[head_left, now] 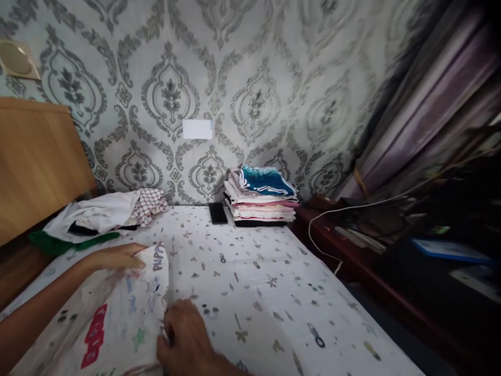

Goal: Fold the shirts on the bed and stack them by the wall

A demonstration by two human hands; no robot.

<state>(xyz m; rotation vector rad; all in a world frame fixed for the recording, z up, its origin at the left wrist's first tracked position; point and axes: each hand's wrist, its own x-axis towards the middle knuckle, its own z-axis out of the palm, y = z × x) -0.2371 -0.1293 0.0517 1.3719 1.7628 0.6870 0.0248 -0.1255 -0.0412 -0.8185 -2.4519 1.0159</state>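
Observation:
A white printed cloth [135, 308], marked with a red block of letters and a green star, lies at the lower left on the patterned sheet [254, 277]. My left hand [119, 257] rests on its upper part, thumb and fingers pressed together on the fabric near the top corner. At the cloth's right edge, my right hand [186, 334] has curled fingers closed on the border. The cloth's lower part runs out of view.
A folded clothes stack [262, 203] stands by the wall, with a black phone [217, 213] beside it. Loose clothes [105, 211] lie at the left near a wooden cabinet [39, 162]. A cluttered dark desk [376, 271] with a white cable [352, 207] is at the right.

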